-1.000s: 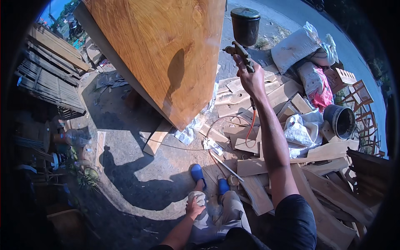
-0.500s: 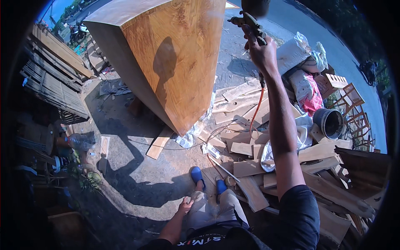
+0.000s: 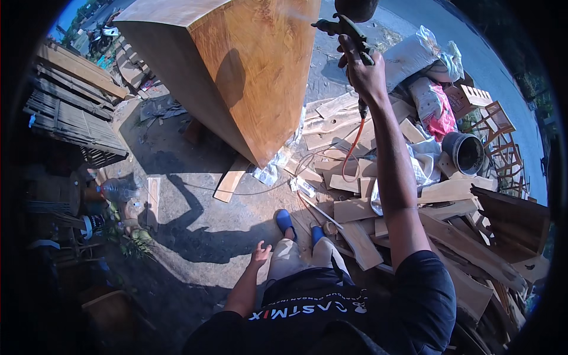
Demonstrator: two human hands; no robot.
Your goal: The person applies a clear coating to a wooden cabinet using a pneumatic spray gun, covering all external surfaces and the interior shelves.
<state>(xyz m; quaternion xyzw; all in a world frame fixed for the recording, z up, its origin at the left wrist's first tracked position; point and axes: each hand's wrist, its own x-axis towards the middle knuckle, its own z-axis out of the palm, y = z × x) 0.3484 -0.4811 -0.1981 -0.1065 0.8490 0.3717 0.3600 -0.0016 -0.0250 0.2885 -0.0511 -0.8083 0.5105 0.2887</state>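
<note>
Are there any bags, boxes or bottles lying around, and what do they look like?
White sack: top right on the wood scraps, bulging.
Pink and white bag: right, below the white sack, crumpled.
Clear plastic bottle: left on the ground, lying down.
Small white packet: ground by the blue shoes, flat.

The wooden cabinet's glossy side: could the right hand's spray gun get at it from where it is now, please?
Probably yes. The right hand holds the spray gun raised beside the wooden cabinet, nozzle turned toward its side, with only open air between. The left hand hangs low, clear of it.
</note>
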